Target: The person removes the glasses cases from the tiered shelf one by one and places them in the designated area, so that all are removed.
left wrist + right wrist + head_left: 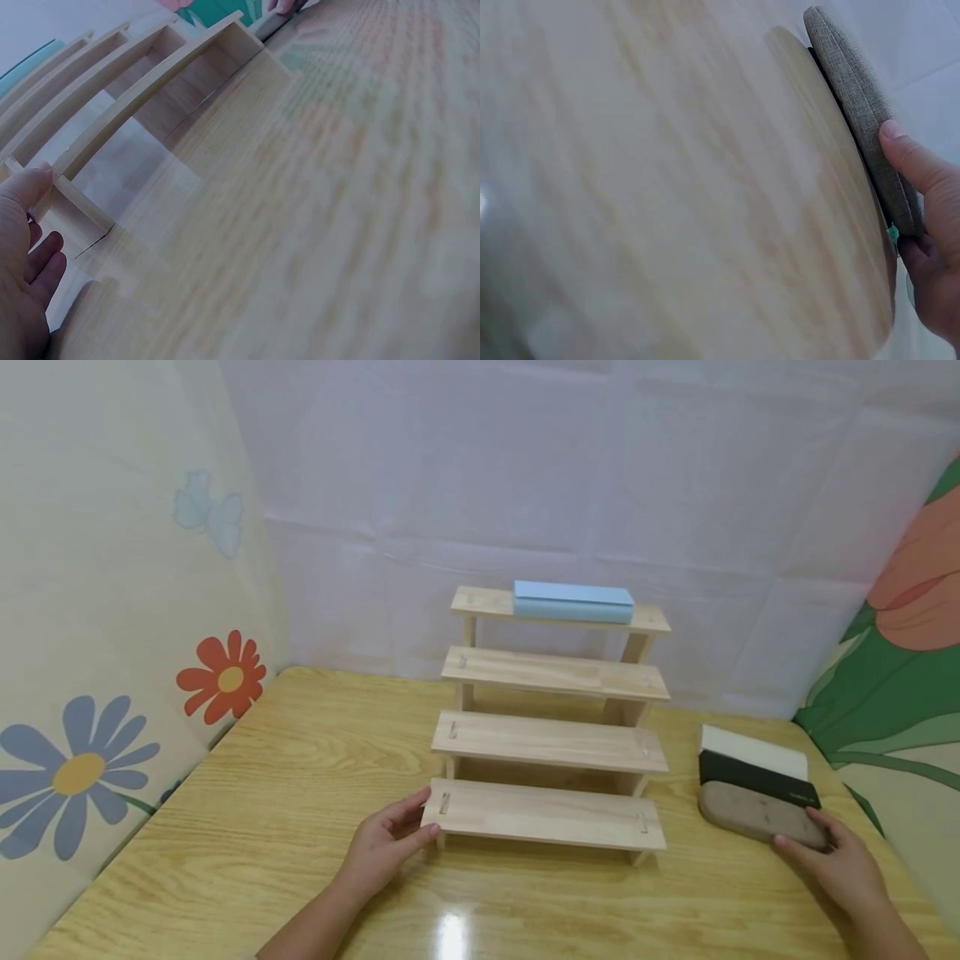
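A four-tier wooden display stand (543, 814) stands on the table. My left hand (384, 847) holds the left end of its lowest tier, thumb at the front corner and fingers behind; the left wrist view shows the thumb (30, 184) against the tier's end. On the right, my right hand (846, 868) grips the near right end of a grey-brown fabric glasses case (757, 810) with rounded ends. In the right wrist view the thumb presses one side of this case (855, 112), which lies low over the tabletop.
A light blue oblong case (573, 602) sits on the stand's top tier. Behind the grey-brown case lie a black case (750, 777) and a white one (753, 752), side by side. White cloth hangs behind the table (300, 760), with flowered panels at both sides.
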The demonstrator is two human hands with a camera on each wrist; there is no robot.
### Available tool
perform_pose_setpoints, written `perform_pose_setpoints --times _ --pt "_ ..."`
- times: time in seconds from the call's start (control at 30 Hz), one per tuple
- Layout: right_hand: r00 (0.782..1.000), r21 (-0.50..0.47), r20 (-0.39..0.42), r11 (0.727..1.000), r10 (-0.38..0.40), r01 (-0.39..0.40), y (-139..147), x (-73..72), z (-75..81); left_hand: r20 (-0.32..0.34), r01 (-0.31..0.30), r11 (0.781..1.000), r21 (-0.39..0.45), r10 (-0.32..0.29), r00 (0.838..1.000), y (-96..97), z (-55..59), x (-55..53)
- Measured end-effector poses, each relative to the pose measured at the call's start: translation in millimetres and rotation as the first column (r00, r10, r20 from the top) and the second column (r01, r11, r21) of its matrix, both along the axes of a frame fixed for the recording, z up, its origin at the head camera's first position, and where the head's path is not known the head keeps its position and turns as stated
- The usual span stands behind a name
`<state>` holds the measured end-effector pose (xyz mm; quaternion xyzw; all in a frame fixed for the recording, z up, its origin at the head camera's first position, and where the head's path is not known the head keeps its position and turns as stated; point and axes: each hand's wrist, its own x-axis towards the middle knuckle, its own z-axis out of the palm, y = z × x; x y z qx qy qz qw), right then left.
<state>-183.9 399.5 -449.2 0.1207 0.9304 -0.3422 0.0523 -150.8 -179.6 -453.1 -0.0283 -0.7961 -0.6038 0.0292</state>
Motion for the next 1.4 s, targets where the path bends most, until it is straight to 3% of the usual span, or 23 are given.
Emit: perform_pose_setpoints --times 0.27,0.7,0.97,1.4 --pt "1.0 0.04 -0.005 0.999 -0.003 0.003 0 -3.9 2.1 -0.004 -0.004 1.0 -0.001 0.004 1.0 -0.2 -1.2 -0.2" --pt "0.998 0.019 -0.056 1.0 0.01 -0.009 -2 -5.6 4.0 -0.003 0.0 1.0 0.001 0.0 1.0 -0.6 -0.9 -0.3" --pt "0.999 -0.025 -0.039 0.999 0.021 -0.022 -11 -10.4 19.9 0.002 -0.002 1.0 0.006 0.002 1.0 -0.4 -0.2 0.1" --pt "0.983 -0.124 -0.173 0.988 0.064 -0.087 -38 -22.9 41.9 -0.01 -0.008 1.0 -0.007 0.008 1.0 -0.1 -1.7 -0.8"
